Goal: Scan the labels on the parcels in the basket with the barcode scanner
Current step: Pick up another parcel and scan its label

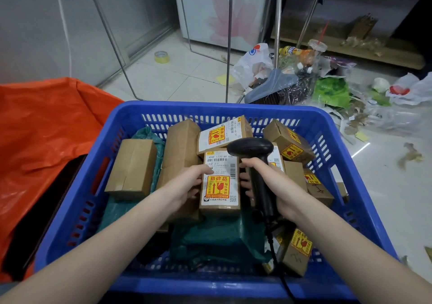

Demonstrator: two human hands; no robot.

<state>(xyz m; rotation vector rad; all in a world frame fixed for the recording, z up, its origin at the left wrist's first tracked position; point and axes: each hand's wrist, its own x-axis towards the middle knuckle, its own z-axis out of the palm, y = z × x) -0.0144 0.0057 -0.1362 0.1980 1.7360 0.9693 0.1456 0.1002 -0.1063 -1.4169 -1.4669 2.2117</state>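
A blue plastic basket in front of me holds several brown cardboard parcels and dark green bags. My left hand grips a small upright parcel by its left side, its white label with a yellow and red fragile sticker facing up. My right hand is closed around the handle of a black barcode scanner, just right of that parcel. The scanner's head sits above the parcel's top right corner. Its black cable runs down toward the basket's near edge.
An orange bag lies left of the basket. Plastic bags, bottles and litter are scattered on the tiled floor behind and right. Metal rack legs stand behind the basket, with a roll of tape on the floor.
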